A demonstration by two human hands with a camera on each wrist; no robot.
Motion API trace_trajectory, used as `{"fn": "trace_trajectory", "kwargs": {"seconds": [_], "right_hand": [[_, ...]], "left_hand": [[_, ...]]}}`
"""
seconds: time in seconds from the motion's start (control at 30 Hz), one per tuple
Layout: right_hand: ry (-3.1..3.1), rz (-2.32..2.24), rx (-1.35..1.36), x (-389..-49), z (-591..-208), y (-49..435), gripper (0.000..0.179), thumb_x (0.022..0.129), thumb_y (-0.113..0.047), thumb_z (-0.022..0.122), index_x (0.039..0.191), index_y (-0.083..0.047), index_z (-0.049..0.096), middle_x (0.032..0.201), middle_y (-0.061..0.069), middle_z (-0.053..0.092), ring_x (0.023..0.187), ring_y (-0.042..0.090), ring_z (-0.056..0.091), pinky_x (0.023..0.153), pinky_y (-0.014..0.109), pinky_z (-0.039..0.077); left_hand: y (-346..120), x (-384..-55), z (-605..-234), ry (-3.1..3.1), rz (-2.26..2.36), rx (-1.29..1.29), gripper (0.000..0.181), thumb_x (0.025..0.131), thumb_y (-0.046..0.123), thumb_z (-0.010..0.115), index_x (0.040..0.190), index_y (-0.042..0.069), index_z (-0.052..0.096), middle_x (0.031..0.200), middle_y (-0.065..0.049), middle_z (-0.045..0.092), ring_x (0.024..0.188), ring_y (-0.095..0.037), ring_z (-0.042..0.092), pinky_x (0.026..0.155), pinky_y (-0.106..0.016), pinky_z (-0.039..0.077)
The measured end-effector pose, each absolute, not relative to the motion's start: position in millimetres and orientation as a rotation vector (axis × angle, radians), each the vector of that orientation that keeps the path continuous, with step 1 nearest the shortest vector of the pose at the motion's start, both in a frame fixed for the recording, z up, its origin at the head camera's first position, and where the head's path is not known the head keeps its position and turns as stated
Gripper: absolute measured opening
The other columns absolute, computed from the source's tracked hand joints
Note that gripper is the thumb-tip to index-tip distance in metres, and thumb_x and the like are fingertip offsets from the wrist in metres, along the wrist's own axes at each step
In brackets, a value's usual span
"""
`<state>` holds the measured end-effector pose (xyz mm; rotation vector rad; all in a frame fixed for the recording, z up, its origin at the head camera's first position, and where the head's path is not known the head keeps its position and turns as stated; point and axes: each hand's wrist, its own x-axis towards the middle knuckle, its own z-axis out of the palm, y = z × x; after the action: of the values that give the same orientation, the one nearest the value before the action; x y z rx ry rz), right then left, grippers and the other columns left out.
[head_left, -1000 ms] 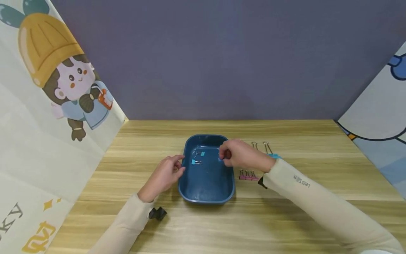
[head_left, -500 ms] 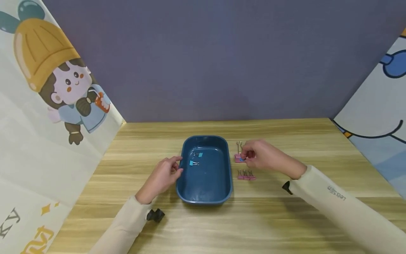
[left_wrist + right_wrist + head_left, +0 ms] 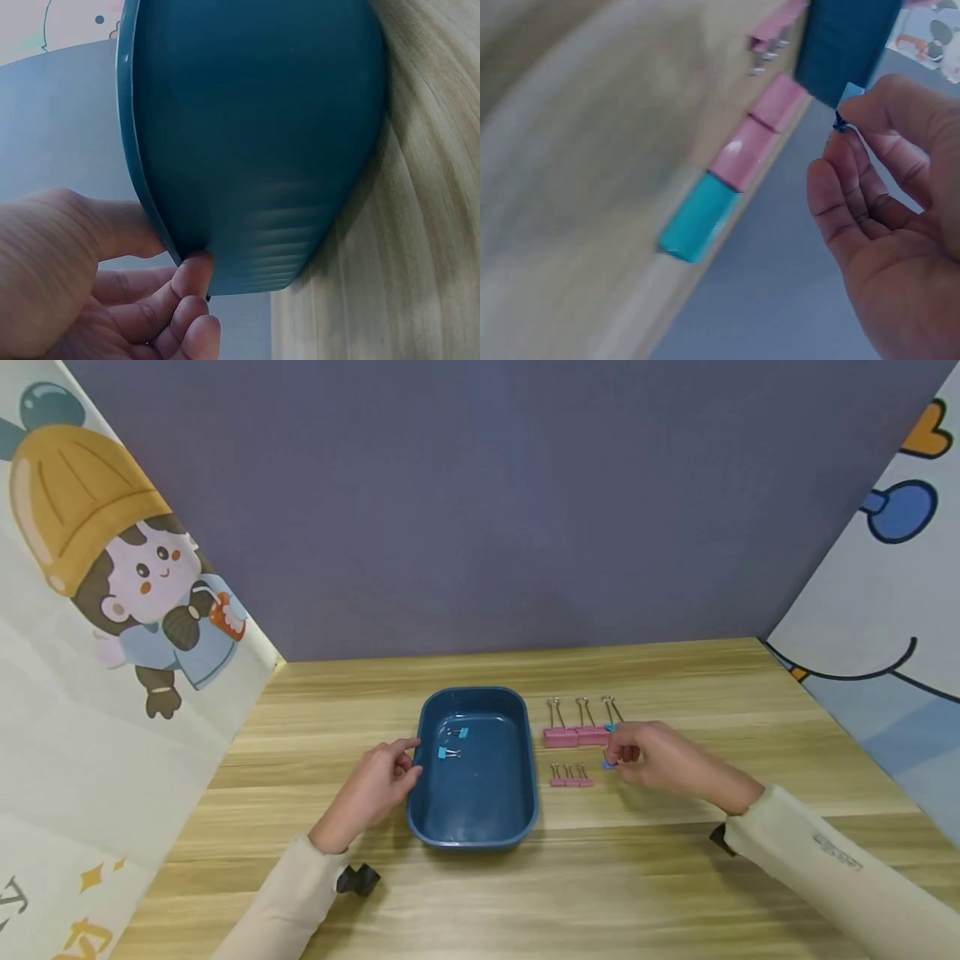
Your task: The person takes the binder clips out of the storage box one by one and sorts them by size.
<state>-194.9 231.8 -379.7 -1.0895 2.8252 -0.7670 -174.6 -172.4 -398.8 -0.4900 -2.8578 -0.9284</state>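
My left hand (image 3: 375, 785) holds the left rim of a dark blue plastic tray (image 3: 480, 806). In the left wrist view a finger passes behind the tray rim (image 3: 129, 112), with another fingertip against the outer wall. Two small light-blue binder clips (image 3: 448, 752) lie inside the tray. Right of it, my right hand (image 3: 663, 764) pinches a small blue binder clip (image 3: 851, 92) between thumb and fingers. This hand is beside a row of two large pink binder clips (image 3: 561, 738) and a large turquoise binder clip (image 3: 699, 217), which it partly covers in the head view.
Several small pink binder clips (image 3: 572, 782) lie in a row on the wood-grain table (image 3: 480, 906), in front of the large ones. A grey-purple panel (image 3: 510, 510) stands behind the table, and printed cartoon panels (image 3: 52, 693) flank it.
The right hand has moved right, from over the tray to beside the clip rows, with the small blue clip pinched. The left hand stays at the tray rim. The head view has shifted slightly.
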Motion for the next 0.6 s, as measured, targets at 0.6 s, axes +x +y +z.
{"fn": "trace_trajectory", "kwargs": {"seconds": [0.6], "right_hand": [[2.733, -0.814, -1.126, -208.0, -425.7, 232.7, 0.023, 0.074, 0.009, 0.071, 0.081, -0.013, 0.067, 0.081, -0.004, 0.061, 0.072, 0.007, 0.056, 0.061, 0.022, 0.050]], "left_hand": [[-171.1, -175.3, -398.5, -2.864, -0.918, -0.493, 0.039, 0.085, 0.005, 0.068, 0.121, -0.005, 0.059, 0.077, 0.000, 0.057, 0.070, -0.012, 0.053, 0.064, -0.027, 0.049]]}}
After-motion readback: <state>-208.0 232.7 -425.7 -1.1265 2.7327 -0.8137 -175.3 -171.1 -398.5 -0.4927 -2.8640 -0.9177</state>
